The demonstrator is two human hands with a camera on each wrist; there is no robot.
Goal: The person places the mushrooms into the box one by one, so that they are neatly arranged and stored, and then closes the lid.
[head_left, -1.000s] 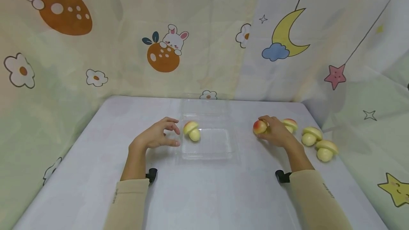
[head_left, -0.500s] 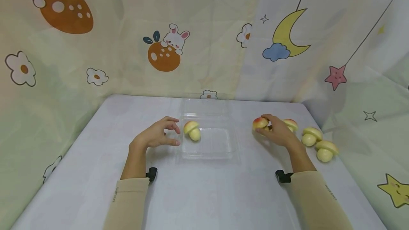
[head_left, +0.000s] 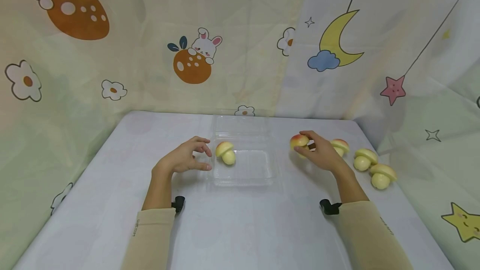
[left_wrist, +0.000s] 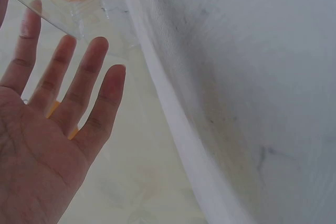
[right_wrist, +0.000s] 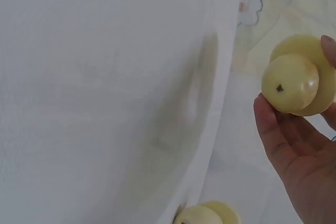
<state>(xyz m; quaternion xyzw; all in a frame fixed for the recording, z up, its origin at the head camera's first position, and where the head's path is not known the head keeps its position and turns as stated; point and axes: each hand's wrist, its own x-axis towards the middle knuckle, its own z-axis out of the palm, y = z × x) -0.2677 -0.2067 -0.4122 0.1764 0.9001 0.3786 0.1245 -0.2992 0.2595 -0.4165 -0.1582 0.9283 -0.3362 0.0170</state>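
Observation:
My right hand (head_left: 323, 153) grips a toy mushroom (head_left: 298, 140) with a red-and-yellow cap, to the right of a clear plastic container (head_left: 255, 169). In the right wrist view the held mushroom's pale rounded stem (right_wrist: 289, 81) faces the camera, with thumb and fingers around the cap. My left hand (head_left: 185, 157) is beside the container's left edge, fingers spread and relaxed, holding nothing. The left wrist view shows its palm (left_wrist: 42, 166) and extended fingers near the clear plastic. Another mushroom (head_left: 226, 153) lies inside the container at its left side.
Three more toy mushrooms lie at the table's right side: one (head_left: 340, 146) partly behind my right hand, a second (head_left: 365, 159) and a third (head_left: 383, 176) near the edge. The container's transparent lid (head_left: 240, 126) is folded back toward the patterned curtain (head_left: 247, 53).
My right hand has raised the mushroom and shifted it slightly left, turning its cap upward. My left hand and the mushroom in the container have stayed where they were.

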